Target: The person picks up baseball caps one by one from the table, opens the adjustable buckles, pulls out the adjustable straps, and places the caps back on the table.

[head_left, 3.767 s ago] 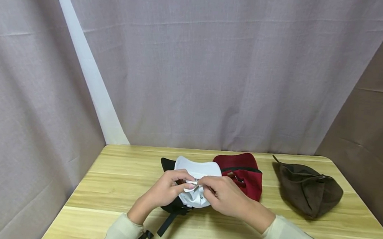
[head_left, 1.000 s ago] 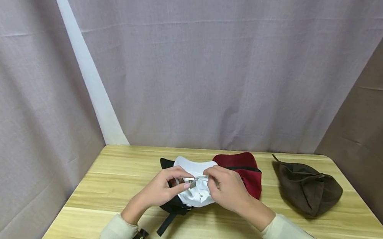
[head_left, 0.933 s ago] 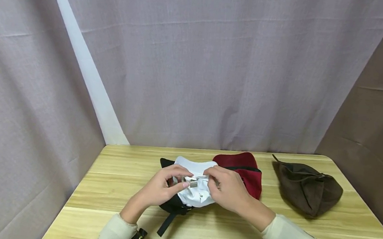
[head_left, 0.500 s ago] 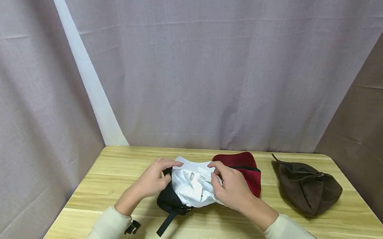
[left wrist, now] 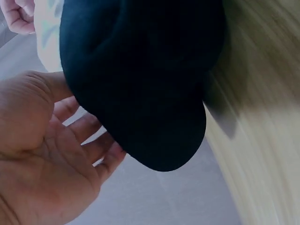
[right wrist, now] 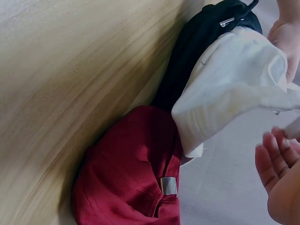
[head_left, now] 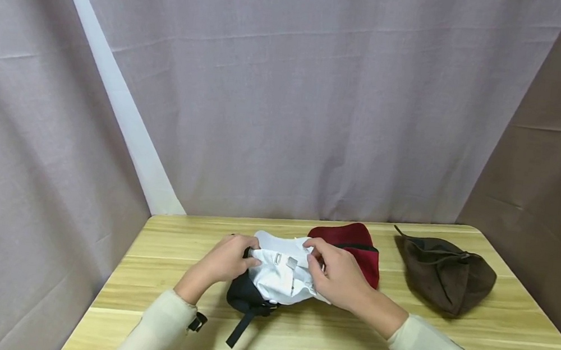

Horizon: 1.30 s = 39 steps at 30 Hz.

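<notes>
white cap (head_left: 273,278), likely light, soft and quick to crumple, lies against the black cap (head_left: 243,291) on the table (head_left: 151,253) and seems best taken by its edges, where the left hand (head_left: 226,257) pinches one side and the right hand (head_left: 338,273) the other.

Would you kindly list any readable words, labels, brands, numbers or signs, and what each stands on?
No text is readable in any view.
White cap: its small grey piece is too small to tell whether it bears marks.
Red cap, black cap and brown hat: no lettering shows.
</notes>
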Each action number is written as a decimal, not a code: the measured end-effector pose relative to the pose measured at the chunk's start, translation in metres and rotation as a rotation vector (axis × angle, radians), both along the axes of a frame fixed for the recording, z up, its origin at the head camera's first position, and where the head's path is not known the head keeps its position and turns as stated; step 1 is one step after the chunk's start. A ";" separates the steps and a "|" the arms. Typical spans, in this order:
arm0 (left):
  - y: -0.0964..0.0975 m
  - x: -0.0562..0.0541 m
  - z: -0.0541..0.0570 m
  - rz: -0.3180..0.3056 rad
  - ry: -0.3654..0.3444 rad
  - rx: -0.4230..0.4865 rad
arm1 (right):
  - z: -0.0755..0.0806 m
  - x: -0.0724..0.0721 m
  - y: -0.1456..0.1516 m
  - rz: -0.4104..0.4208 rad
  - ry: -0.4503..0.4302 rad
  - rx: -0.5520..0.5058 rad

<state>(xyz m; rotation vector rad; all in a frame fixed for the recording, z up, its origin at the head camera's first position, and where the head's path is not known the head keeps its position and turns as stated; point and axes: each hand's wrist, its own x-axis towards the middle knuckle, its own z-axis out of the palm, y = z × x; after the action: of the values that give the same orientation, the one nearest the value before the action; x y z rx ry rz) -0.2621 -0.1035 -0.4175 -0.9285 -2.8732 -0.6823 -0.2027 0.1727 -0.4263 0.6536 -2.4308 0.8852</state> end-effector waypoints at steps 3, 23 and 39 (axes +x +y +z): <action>0.000 0.000 -0.001 0.006 0.007 0.062 | 0.001 -0.001 0.000 -0.046 -0.002 -0.004; 0.006 -0.011 0.000 0.325 0.117 0.821 | 0.007 -0.005 0.006 -0.090 0.025 -0.177; -0.022 -0.007 0.013 0.393 0.192 1.137 | 0.003 -0.005 0.009 -0.094 0.033 -0.199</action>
<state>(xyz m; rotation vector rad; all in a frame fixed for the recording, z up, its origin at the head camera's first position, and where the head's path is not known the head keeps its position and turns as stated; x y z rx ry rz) -0.2687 -0.1260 -0.4044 -0.2178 -1.8465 -1.7095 -0.2079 0.1817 -0.4238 0.4731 -2.2858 1.0516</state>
